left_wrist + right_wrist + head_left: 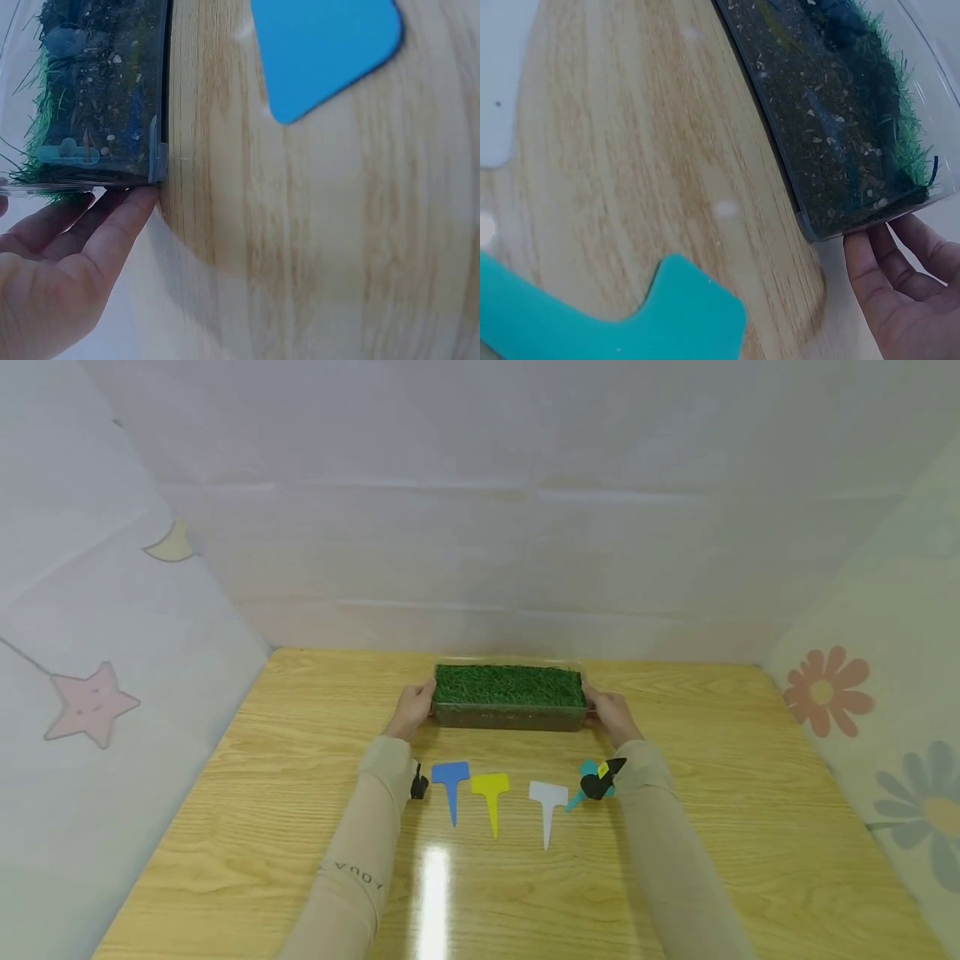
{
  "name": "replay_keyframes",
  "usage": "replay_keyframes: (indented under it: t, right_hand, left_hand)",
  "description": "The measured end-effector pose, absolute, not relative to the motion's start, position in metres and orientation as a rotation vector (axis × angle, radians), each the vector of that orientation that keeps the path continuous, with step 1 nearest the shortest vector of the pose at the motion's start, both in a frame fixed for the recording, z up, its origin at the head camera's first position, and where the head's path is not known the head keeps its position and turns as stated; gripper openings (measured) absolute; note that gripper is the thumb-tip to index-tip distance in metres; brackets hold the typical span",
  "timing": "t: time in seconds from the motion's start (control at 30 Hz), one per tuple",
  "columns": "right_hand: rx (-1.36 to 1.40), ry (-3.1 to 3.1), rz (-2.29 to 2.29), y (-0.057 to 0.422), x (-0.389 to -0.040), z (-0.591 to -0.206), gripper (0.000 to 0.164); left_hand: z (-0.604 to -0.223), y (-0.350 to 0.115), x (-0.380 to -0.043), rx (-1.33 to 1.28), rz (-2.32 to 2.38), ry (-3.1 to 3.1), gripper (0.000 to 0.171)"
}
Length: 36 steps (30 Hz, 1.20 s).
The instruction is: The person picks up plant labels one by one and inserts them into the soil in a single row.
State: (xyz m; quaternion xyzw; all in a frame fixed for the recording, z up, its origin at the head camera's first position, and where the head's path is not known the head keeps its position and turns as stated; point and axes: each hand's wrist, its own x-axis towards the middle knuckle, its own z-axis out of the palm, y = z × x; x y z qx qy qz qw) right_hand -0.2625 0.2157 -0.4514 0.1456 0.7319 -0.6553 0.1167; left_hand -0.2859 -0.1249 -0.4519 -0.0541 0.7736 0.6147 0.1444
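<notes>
A clear rectangular planter box (512,717), filled with dark soil and topped with green grass (510,685), sits near the back of the wooden table. My left hand (412,708) grips its left end, and my right hand (612,710) holds the opposite end. In the left wrist view, the left fingers (120,232) press against the box's end wall by its bottom corner. The right wrist view shows the right fingers (866,266) against the other end, close to the tabletop. Soil with small pale stones shows through the transparent side.
In front of the box, T-shaped plant labels lie between my forearms: blue (451,774), yellow (490,785) and white (548,794). A teal piece (589,768) lies by my right wrist, partly behind the black wrist camera (597,785). A pale wall covering (510,568) rises behind the table.
</notes>
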Motion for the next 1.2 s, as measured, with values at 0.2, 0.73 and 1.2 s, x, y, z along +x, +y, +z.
replay_keyframes:
  t: [0.2,0.73,1.2]
  right_hand:
    - [0.448,2.138,-1.908,0.2160,-0.2607,-0.4503,0.043]
    - [0.459,2.126,-1.913,0.2136,-0.2608,-0.4514,0.063]
    - [0.463,2.149,-1.893,0.2123,-0.2558,-0.4489,0.065]
  left_hand:
    - [-0.4515,-0.1239,-0.2867,-0.170,1.776,2.227,0.047]
    - [-0.4521,-0.1272,-0.2868,-0.118,1.782,2.223,0.046]
    - [-0.4498,-0.1254,-0.2872,-0.154,1.746,2.243,0.045]
